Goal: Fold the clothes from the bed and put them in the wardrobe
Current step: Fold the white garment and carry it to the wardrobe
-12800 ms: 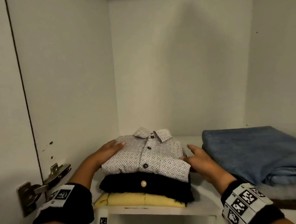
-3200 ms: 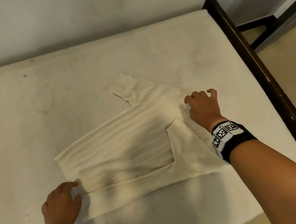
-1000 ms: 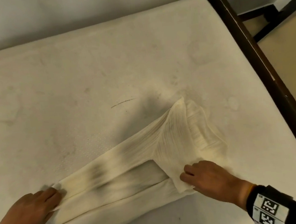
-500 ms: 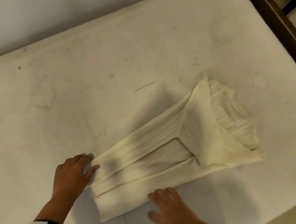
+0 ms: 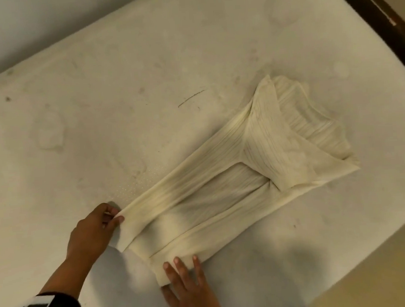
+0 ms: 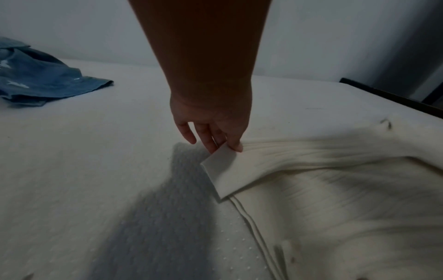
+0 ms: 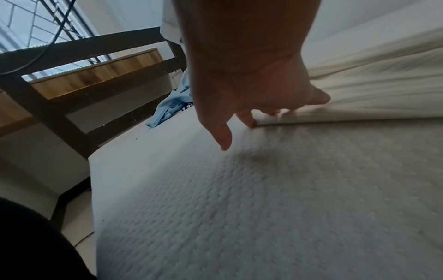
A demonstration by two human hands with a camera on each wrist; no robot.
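Note:
A cream ribbed sweater (image 5: 211,193) lies on the white mattress (image 5: 120,87), folded lengthwise into a narrow strip with its collar end at the far right. My left hand (image 5: 110,217) pinches the far corner of the hem between thumb and fingers. In the left wrist view that corner of the sweater (image 6: 335,189) is lifted a little off the bed by the left hand (image 6: 225,147). My right hand (image 5: 180,267) rests with straight fingers on the near corner of the hem. In the right wrist view, the right hand (image 7: 263,117) touches the sweater (image 7: 371,85) at its edge, thumb off the cloth.
A blue garment (image 6: 36,81) lies crumpled at the bed's left end, also visible as the blue garment (image 7: 172,106) near the dark headboard. The dark wooden bed frame (image 5: 374,14) runs along the right side. The mattress edge and floor (image 5: 384,272) are at the near right.
The left hand has closed on the hem's far corner and lifted it slightly. The right hand has slid up onto the near hem corner.

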